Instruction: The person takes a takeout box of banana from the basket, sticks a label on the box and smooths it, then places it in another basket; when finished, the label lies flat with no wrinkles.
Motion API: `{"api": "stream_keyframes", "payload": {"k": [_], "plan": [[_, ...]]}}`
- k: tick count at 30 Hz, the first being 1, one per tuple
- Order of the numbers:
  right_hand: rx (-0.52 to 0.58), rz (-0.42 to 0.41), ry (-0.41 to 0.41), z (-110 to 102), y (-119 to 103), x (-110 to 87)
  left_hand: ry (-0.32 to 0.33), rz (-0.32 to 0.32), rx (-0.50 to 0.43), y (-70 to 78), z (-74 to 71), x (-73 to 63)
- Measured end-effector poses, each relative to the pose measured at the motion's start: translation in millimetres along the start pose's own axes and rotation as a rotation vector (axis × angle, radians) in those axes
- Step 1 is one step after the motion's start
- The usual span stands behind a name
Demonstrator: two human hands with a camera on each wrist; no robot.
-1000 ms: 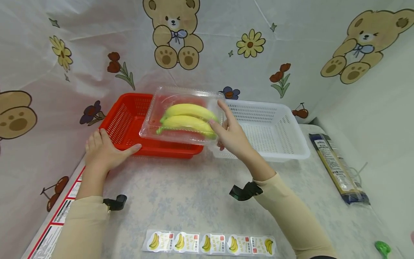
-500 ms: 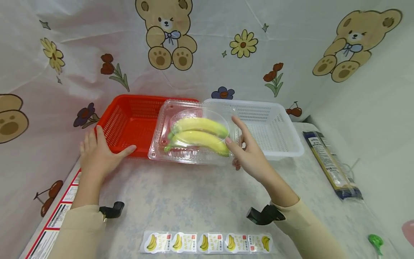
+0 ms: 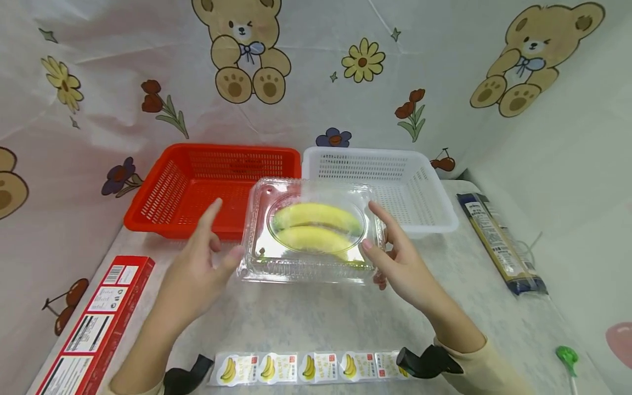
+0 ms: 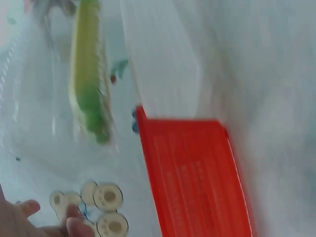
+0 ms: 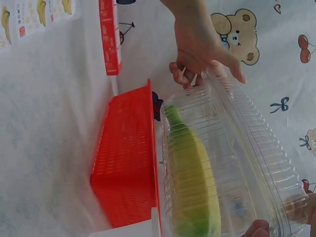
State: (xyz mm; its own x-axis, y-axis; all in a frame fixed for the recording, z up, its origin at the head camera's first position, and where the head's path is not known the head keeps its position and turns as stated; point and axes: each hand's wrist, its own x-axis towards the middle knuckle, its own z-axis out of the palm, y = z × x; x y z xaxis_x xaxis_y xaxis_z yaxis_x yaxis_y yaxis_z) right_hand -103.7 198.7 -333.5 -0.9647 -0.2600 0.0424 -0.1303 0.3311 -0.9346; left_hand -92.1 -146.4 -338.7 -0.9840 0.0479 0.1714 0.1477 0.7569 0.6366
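A clear plastic clamshell box [image 3: 311,269] with two bananas [image 3: 316,214] inside is held up in front of the baskets. My right hand [image 3: 402,260] grips its right end, thumb on the lid and other fingers at the side and below. At the box's left end is my left hand [image 3: 197,269], its thumb and index finger spread apart and the thumb tip right at the edge. In the right wrist view, a banana [image 5: 192,177] shows through the ribbed wall, with the left hand [image 5: 197,54] close to the far end. The left wrist view has the banana [image 4: 89,74] near its top.
Behind the box stand a red basket [image 3: 173,192] and a white basket [image 3: 429,208], side by side. A red and white carton [image 3: 99,318] lies along the left edge. Banana stickers [image 3: 296,367] line the front. A long dark packet [image 3: 501,241] and a green-topped stick [image 3: 568,356] lie right.
The right hand has brought the box of bananas from over the red basket toward the person. The left hand has left the red basket's rim and come to the box's left end.
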Motion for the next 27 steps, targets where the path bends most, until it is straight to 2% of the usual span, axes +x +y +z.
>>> {"api": "stream_keyframes", "payload": {"k": [3, 6, 9, 16, 22, 27], "plan": [[-0.012, 0.006, 0.000, 0.4, 3.4, -7.9, -0.129, -0.002, 0.005, 10.4, 11.0, -8.1], [-0.011, 0.020, 0.000, 1.1, 7.7, -16.7, -0.190, -0.012, 0.004, 15.1, 21.9, -16.3], [-0.004, 0.038, -0.011, 2.5, 11.6, -26.5, -0.212, -0.018, -0.022, 17.7, 31.6, -23.9], [0.010, 0.063, -0.044, 5.5, 21.2, -45.7, -0.213, -0.032, -0.121, 21.9, 48.3, -39.0], [0.006, 0.094, -0.083, 2.2, 33.0, -55.7, -0.248, -0.072, -0.106, 24.8, 54.3, -48.9], [-0.016, 0.074, -0.128, -2.9, 44.8, -62.6, -0.284, -0.094, -0.084, 24.8, 58.5, -52.9]]}}
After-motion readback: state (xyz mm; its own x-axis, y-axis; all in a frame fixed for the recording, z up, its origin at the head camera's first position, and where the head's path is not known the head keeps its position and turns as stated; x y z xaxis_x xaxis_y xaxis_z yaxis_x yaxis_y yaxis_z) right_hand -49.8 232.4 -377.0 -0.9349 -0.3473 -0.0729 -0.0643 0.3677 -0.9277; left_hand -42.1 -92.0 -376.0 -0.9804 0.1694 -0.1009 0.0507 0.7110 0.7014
